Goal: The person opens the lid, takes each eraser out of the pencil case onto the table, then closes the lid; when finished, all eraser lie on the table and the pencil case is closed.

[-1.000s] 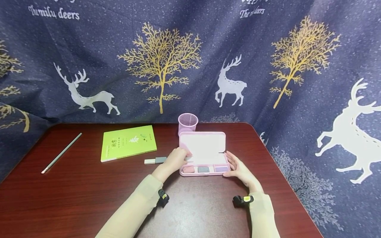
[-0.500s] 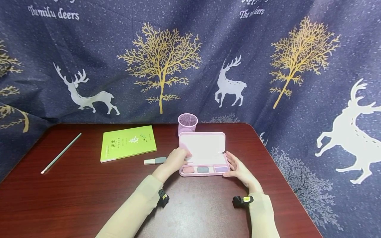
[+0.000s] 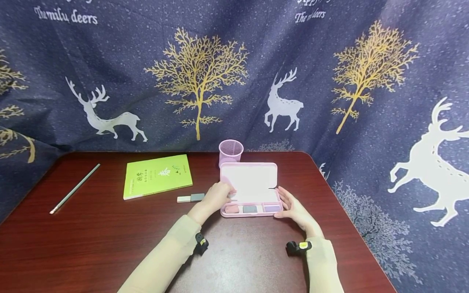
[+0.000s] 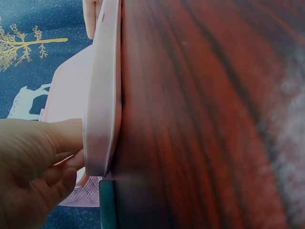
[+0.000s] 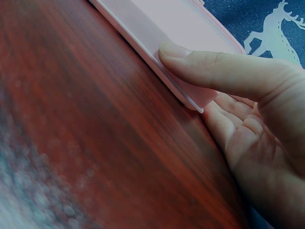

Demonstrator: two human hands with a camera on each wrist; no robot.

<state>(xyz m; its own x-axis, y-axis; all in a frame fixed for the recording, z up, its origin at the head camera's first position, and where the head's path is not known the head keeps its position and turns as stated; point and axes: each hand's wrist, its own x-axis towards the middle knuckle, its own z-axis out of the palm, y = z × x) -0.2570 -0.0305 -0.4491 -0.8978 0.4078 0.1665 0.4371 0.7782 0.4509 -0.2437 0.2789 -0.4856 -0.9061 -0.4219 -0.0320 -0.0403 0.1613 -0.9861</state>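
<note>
An open pink pencil case (image 3: 269, 197) lies on the table with its lid raised at the back. My left hand (image 3: 217, 198) grips its left end; in the left wrist view the thumb (image 4: 66, 133) reaches over the rim while the other fingers bend round beyond it. At the right end, my right hand (image 3: 296, 209) holds the corner, thumb (image 5: 200, 64) on the front rim and fingers behind the end wall. The case's front compartments hold a pink block (image 3: 232, 209), a grey block (image 3: 250, 209) and a purple block (image 3: 272, 208).
A white-and-grey block (image 3: 191, 198) lies left of the case, partly behind my left hand. Behind the lid stands a purple mesh pen cup (image 3: 231, 148). A green book (image 3: 158, 176) and a pencil (image 3: 75, 189) lie further left on the table (image 3: 110, 236).
</note>
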